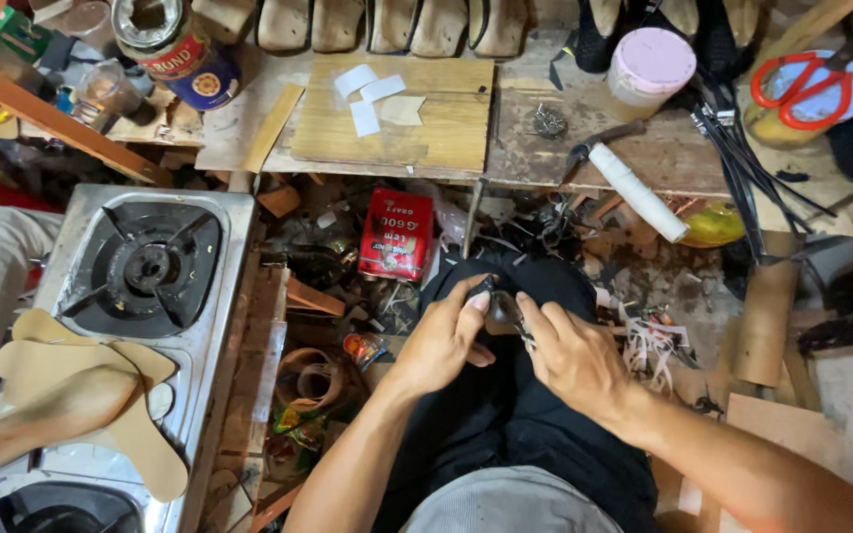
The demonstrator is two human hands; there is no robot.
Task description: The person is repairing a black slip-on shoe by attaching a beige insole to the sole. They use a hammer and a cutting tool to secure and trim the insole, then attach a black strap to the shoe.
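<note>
Your left hand [441, 341] and right hand [570, 355] meet over knee, both pinched shut on small dark piece [502, 308], thumb and fingertips clamped around it. Piece sits between hands, over black trousers [505, 415], partly hidden by fingers. Red tin [396, 234] just ahead of left hand, scraps littering floor around. Gas stove [140, 266] with tan insoles [91, 395] well left. Workbench edge [466, 178] ahead; white roll [637, 192] overhangs it, front-right. Cardboard tube [765, 321] right.
</note>
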